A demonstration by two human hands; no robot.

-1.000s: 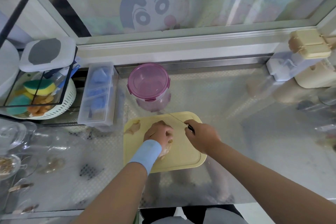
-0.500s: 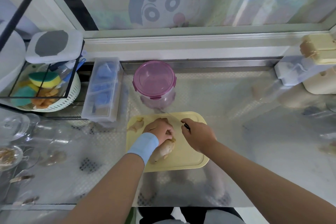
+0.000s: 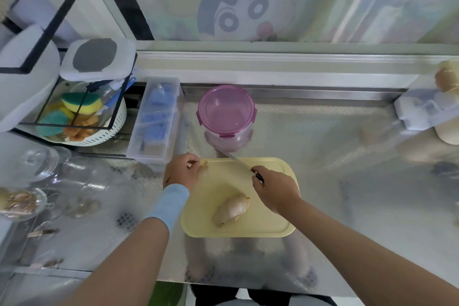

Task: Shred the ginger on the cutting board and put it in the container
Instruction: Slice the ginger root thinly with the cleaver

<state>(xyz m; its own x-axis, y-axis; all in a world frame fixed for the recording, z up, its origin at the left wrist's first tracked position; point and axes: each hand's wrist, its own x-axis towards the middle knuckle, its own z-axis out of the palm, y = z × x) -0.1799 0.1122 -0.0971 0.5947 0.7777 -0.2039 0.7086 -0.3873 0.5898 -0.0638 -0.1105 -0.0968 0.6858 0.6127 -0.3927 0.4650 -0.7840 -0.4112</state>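
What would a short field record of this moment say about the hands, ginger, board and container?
left hand: pinches small ginger piece at far-left corner of cutting board
right hand: holds knife, blade angled toward the container
large ginger piece: lies loose on the board, unshredded
container: purple lid on, beyond the board

Yellow cutting board (image 3: pixel 270 221); pale tan ginger (image 3: pixel 232 210); pink-lidded container (image 3: pixel 226 112).

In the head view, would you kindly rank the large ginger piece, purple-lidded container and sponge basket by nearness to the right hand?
1. Large ginger piece, on the cutting board beside the right hand.
2. Purple-lidded container, behind the board.
3. Sponge basket, far left.
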